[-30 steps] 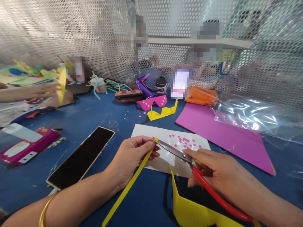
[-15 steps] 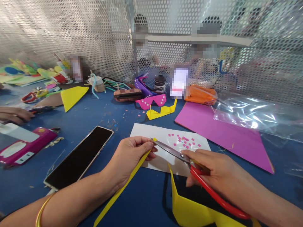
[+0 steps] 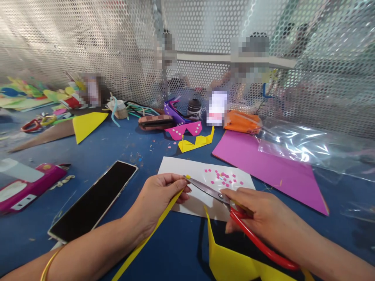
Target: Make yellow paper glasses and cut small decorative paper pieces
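Observation:
Between thumb and fingers, my left hand (image 3: 164, 193) pinches a narrow yellow paper strip (image 3: 146, 240) that trails down toward the bottom edge. My right hand (image 3: 258, 208) grips red-handled scissors (image 3: 208, 190), whose blade tips meet the strip's end at my left fingertips. Beneath the blades lies a white sheet (image 3: 175, 164) bearing small pink paper squares (image 3: 224, 177). A folded yellow paper shape (image 3: 231, 255) is close under my right hand, partly hidden by it and the scissors.
A dark-screened phone (image 3: 96, 199) lies left of my left arm, near a magenta glue gun (image 3: 38, 181). Pink paper glasses (image 3: 186, 129) and a yellow cutout (image 3: 196, 143) sit behind the white sheet. Purple sheets (image 3: 272, 168) and clear plastic (image 3: 307, 144) lie to the right.
The view has shifted slightly. Both hands keep the strip and scissors in nearly the same relation. The other person's hand at the left edge has left the view there.

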`<state>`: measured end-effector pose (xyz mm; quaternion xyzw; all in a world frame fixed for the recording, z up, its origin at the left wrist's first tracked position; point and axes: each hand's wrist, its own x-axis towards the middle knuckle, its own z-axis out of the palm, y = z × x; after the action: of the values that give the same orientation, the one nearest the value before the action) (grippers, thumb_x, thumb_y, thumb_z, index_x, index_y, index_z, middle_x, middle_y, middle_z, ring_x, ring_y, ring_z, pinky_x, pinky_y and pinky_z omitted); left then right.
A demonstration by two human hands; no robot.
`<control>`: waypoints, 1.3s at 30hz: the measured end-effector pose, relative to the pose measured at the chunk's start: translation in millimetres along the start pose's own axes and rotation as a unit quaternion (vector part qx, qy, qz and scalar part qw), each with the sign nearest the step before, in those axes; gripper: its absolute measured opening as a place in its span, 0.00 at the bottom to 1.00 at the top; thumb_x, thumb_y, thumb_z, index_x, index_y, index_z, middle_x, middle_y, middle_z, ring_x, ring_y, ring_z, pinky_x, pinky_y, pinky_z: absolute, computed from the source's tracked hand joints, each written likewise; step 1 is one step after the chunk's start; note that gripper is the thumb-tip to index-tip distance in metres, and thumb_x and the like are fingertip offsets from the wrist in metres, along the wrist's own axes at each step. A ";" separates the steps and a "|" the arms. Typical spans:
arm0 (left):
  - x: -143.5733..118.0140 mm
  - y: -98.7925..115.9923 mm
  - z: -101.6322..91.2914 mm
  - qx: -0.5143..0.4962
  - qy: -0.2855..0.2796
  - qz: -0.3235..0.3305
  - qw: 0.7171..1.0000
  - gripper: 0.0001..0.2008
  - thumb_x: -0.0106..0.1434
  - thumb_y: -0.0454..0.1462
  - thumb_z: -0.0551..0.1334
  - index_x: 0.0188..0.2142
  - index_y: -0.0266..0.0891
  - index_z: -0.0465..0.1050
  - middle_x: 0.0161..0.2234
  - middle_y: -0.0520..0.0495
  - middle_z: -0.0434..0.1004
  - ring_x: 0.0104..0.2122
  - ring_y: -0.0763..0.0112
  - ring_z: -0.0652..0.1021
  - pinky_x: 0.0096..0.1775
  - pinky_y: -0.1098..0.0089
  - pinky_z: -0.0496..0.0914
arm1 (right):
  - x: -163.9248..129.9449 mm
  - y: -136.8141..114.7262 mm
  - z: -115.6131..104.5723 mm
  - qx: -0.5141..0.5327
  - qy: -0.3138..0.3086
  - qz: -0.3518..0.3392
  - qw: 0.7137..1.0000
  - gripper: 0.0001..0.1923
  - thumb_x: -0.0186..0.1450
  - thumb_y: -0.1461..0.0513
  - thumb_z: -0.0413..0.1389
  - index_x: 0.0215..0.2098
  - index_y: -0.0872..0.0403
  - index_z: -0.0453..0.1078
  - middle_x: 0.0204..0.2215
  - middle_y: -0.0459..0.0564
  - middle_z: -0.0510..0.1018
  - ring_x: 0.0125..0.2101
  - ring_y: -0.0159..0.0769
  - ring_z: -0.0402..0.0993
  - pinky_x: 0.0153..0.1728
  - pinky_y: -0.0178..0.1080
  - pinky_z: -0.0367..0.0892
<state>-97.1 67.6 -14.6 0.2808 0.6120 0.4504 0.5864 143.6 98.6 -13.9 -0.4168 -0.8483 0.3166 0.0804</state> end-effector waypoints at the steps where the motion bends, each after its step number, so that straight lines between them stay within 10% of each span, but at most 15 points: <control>1: 0.1 0.1 0.0 0.001 -0.002 -0.003 1.000 0.06 0.59 0.36 0.66 0.28 0.35 0.78 0.23 0.50 0.78 0.22 0.78 0.75 0.27 0.78 0.68 | 0.2 0.0 -0.2 -0.002 0.000 0.000 1.000 0.19 0.62 0.68 0.57 0.50 0.47 0.72 0.33 0.41 0.83 0.35 0.36 0.80 0.37 0.37 0.73; 16: -0.2 -0.1 -2.9 -0.016 -0.010 -0.040 0.999 0.05 0.59 0.36 0.67 0.31 0.35 0.77 0.25 0.49 0.79 0.22 0.78 0.75 0.25 0.79 0.67 | -1.9 1.7 -6.3 0.014 0.031 0.019 0.999 0.07 0.62 0.61 0.60 0.39 0.45 0.74 0.32 0.39 0.83 0.33 0.35 0.80 0.35 0.35 0.73; 21: -2.0 3.2 -2.9 -0.050 -0.002 -0.017 0.999 0.02 0.60 0.31 0.65 0.32 0.34 0.78 0.30 0.46 0.82 0.25 0.77 0.79 0.31 0.77 0.73 | -2.2 0.8 -12.2 -0.036 0.088 0.017 0.995 0.25 0.55 0.50 0.66 0.50 0.43 0.74 0.43 0.45 0.82 0.36 0.41 0.81 0.34 0.39 0.76; 39: -3.7 5.4 -2.9 -0.058 -0.027 -0.004 0.998 0.02 0.57 0.33 0.69 0.29 0.35 0.78 0.24 0.51 0.80 0.22 0.78 0.78 0.29 0.78 0.72 | -2.4 8.9 1.4 -0.007 0.049 -0.012 0.999 0.28 0.56 0.66 0.60 0.54 0.45 0.72 0.36 0.45 0.82 0.34 0.40 0.81 0.36 0.40 0.75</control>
<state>-100.3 66.1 -8.4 0.2562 0.5695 0.4752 0.6198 150.3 100.1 -20.1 -0.4222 -0.8503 0.2890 0.1234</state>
